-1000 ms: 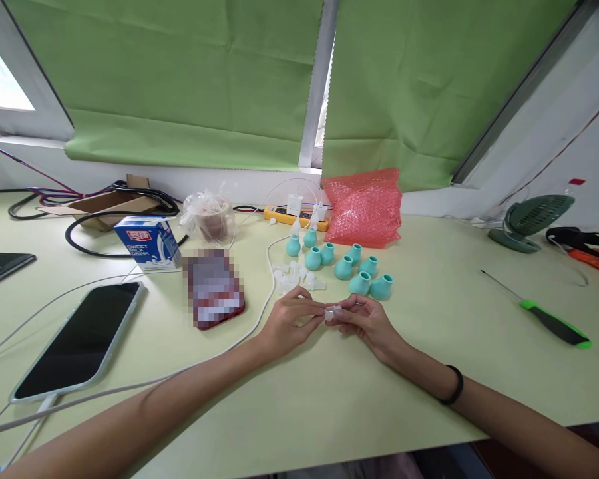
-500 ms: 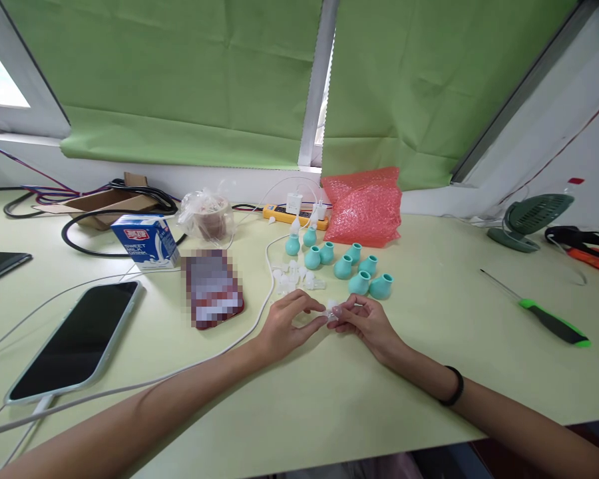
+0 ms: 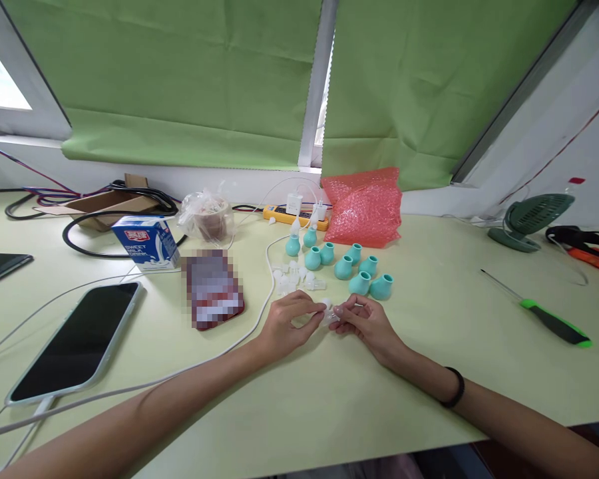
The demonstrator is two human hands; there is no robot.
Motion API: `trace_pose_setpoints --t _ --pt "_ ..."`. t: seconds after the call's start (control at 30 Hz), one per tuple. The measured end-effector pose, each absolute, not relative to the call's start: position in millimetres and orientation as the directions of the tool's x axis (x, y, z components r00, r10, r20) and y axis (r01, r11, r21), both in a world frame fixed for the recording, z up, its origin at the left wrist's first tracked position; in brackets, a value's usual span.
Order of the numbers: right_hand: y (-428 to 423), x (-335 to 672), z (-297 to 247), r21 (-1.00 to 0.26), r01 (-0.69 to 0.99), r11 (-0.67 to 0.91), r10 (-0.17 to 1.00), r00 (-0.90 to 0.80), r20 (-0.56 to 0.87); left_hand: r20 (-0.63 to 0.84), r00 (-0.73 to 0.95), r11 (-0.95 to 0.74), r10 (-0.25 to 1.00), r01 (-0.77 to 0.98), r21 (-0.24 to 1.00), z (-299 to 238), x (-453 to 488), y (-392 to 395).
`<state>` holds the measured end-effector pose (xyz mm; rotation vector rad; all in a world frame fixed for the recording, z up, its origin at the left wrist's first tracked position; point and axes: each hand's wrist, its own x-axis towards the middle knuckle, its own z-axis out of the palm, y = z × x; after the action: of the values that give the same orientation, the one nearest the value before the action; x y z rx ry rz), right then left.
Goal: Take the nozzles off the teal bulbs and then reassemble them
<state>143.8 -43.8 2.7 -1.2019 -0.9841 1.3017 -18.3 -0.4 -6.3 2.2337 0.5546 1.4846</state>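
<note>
"White translucent plastic piece: where is it sitting?"
"Over the worktop, between left hand and right hand; their fingers are clamping it."
"What's resting beyond?"
"Turquoise bulb-shaped pieces."

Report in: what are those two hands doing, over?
Left hand and right hand: both pinching one clear piece. Piece partly hidden by fingers. Teal bulbs just beyond, not between hands.

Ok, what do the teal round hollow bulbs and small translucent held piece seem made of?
Teal round hollow bulbs: probably satin rubber or silicone, judging by even colour and soft sheen. Small translucent held piece: likely smooth plastic, pale and see-through, though partly hidden.
</note>
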Motion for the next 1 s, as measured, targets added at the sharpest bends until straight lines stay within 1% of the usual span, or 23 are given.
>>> trace_pose_setpoints --t 0.13,0.33,0.43,0.57,0.67,0.77,0.87,1.0 --pt "-44.2 143.7 1.9 -0.983 -0.16 -0.092 0.994 0.048 -0.101 0.713 0.402 -0.806 0.575 0.13 0.577 -4.5 -18.6 -1.3" --pt "-45.0 142.9 2.4 -0.984 -0.155 -0.09 0.994 0.054 -0.099 0.569 0.405 -0.676 0.716 0.198 0.71 -0.4 -19.2 -0.7" --pt "-43.9 142.8 2.8 -0.984 -0.147 -0.095 0.992 0.069 -0.106 0.558 0.395 -0.663 0.729 0.208 0.719 0.3 -19.8 -0.6" --pt "-42.7 143.1 2.3 -0.985 -0.146 -0.088 0.992 0.08 -0.1 0.638 0.397 -0.733 0.659 0.152 0.663 -0.1 -19.7 -0.4" --pt "-42.9 143.1 2.4 -0.986 -0.141 -0.085 0.994 0.064 -0.094 0.69 0.437 -0.791 0.577 0.088 0.605 -0.2 -19.0 0.5" --pt "-43.0 142.6 3.0 -0.986 -0.142 -0.093 0.992 0.07 -0.103 0.741 0.469 -0.852 0.481 0.051 0.521 -1.1 -18.4 1.5" --pt "-42.5 142.3 3.2 -0.985 -0.146 -0.096 0.991 0.077 -0.108 0.777 0.466 -0.896 0.423 0.089 0.435 -3.1 -18.0 1.8" --pt "-42.3 142.4 3.0 -0.984 -0.147 -0.097 0.992 0.068 -0.108 0.788 0.461 -0.912 0.408 0.163 0.377 -5.9 -17.8 0.5"
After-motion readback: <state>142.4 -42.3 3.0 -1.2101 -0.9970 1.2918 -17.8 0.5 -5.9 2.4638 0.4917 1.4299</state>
